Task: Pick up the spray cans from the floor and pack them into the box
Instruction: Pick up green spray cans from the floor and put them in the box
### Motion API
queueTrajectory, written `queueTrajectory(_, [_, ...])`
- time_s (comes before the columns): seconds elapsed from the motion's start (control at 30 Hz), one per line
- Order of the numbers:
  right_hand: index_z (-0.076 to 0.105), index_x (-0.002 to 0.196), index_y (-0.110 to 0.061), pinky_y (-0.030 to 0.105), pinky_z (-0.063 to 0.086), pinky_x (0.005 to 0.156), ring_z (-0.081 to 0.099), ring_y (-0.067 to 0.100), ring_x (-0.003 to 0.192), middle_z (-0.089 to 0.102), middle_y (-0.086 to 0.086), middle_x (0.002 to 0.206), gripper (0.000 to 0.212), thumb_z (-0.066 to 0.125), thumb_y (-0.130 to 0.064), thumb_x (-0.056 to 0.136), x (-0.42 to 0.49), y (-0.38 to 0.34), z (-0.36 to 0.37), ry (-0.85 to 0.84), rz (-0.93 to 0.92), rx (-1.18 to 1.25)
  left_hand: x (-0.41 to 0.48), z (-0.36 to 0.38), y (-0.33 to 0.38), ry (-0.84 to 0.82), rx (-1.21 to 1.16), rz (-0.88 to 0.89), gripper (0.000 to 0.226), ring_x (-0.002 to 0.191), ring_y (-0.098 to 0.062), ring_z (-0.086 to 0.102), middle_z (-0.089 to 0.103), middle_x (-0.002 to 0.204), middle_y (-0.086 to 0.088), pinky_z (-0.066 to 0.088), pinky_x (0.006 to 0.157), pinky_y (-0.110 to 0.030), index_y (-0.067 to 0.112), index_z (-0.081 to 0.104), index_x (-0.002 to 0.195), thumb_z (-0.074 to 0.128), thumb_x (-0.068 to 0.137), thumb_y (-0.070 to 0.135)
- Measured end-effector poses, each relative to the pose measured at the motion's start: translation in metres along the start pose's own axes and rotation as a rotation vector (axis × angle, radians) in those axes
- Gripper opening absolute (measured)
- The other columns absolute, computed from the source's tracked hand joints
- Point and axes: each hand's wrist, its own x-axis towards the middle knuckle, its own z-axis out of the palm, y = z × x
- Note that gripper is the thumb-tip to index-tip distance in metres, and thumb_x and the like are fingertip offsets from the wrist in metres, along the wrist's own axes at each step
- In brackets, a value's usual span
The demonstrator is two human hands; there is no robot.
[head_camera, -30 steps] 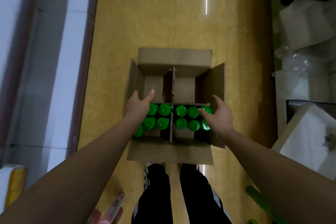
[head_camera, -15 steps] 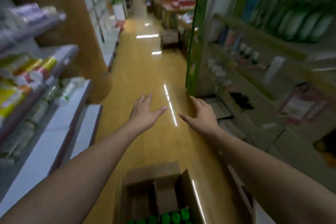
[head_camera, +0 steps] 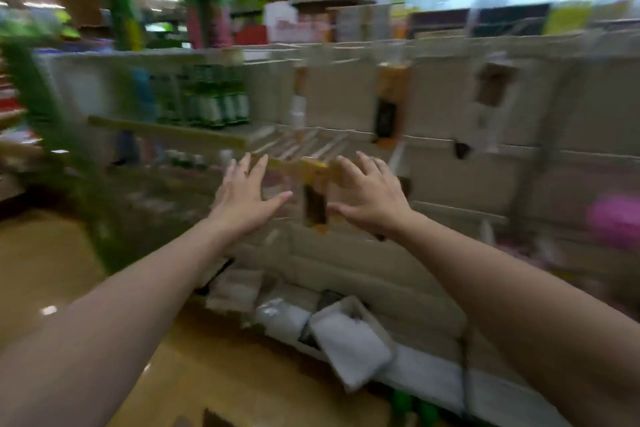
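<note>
My left hand (head_camera: pixel 247 199) and my right hand (head_camera: pixel 369 196) are stretched out in front of me at chest height, fingers spread, holding nothing. They hang in the air in front of a blurred store shelf. Two green spray cans (head_camera: pixel 414 407) lie on the floor at the bottom edge, right of centre. A brown corner of the cardboard box (head_camera: pixel 216 419) just shows at the bottom edge; its inside is out of view.
A tall shelf unit (head_camera: pixel 450 135) with bottles and boxed goods fills the view ahead. White packages (head_camera: pixel 349 343) lie at its foot on the yellow floor (head_camera: pixel 52 270). The whole picture is smeared by motion.
The camera swung up from the box and turned right toward the shelf. Both hands lifted off the green caps in the box and stay held out, spread and unladen.
</note>
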Motion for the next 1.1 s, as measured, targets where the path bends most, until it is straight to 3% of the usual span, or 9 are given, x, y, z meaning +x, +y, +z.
queueTrajectory(0.33, [0.021,0.158,-0.039,0.05,0.024,0.118,0.017,0.035,0.151,0.017,0.009,0.167,0.096,0.066,-0.07,0.079,-0.25,0.258,-0.172,0.162,0.671,-0.231,-0.07,0.108,0.356,-0.271,-0.236,0.543,0.096,0.154,-0.032,0.0,0.006,0.168,-0.009,0.009,0.124,-0.044,0.032,0.016,0.16,0.059,0.084,0.072])
queueTrajectory(0.6, [0.016,0.158,-0.04,0.051,0.022,0.119,0.013,0.033,0.152,0.013,0.007,0.167,0.095,0.061,-0.073,0.081,-0.417,0.375,-0.27,0.159,0.895,-0.35,-0.173,0.168,0.583,-0.365,-0.376,0.814,0.096,0.154,-0.033,-0.001,0.003,0.168,-0.008,0.01,0.124,-0.049,0.034,0.015,0.159,0.061,0.083,0.071])
queueTrajectory(0.83, [0.014,0.157,-0.042,0.054,0.021,0.119,0.013,0.032,0.151,0.014,0.005,0.167,0.095,0.06,-0.074,0.08,-0.484,0.444,-0.286,0.143,0.991,-0.344,-0.24,0.216,0.682,-0.495,-0.399,0.912,0.095,0.155,-0.025,-0.004,-0.001,0.169,-0.003,0.009,0.123,-0.049,0.036,0.012,0.159,0.059,0.085,0.07])
queueTrajectory(1.1, [0.011,0.156,-0.043,0.054,0.021,0.119,0.012,0.031,0.152,0.013,0.003,0.167,0.097,0.06,-0.077,0.079,-0.501,0.51,-0.235,0.067,1.108,-0.273,-0.25,0.295,0.734,-0.617,-0.475,0.896,0.093,0.154,-0.028,0.002,0.006,0.168,-0.004,0.013,0.123,-0.048,0.034,0.017,0.159,0.062,0.085,0.068])
